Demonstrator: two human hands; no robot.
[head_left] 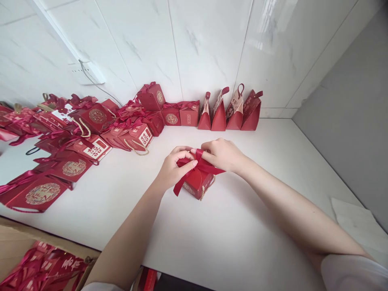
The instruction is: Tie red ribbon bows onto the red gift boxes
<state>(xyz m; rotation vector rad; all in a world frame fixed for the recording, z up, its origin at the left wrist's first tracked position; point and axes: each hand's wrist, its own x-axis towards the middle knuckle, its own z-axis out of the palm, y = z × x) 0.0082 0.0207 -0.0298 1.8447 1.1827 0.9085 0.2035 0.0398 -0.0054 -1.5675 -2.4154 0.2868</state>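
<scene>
Closest to the lens is the white sleeve on the right arm, with both bare forearms running up from the bottom edge to meet mid-table.

Going by size from there:
- The white table fills most of my feed.
- Next biggest is the heap of red gift boxes sprawled along the left side up to the wall, ribbons and gold cords everywhere.
- Then there's the open carton off the near-left edge with more red boxes in it.
- A row of four red pouch bags stands against the wall tiles.
- A folded white sheet lies far right.

The one that matters is the small red box. It sits on the table roughly centre, well apart from the heap, right between the hands. On top of it is the red ribbon. The left hand has its fingers curled and is pinching one side of it. The right hand pinches the other side, fingertips tucked in at the knot. One ribbon tail hangs down the box's left front.

My read: we're mid bow-tying on the lid, and the loops aren't shaped yet. The next move wants an even pull from both pinches without dragging the box sideways, since nothing else is holding it down.
</scene>
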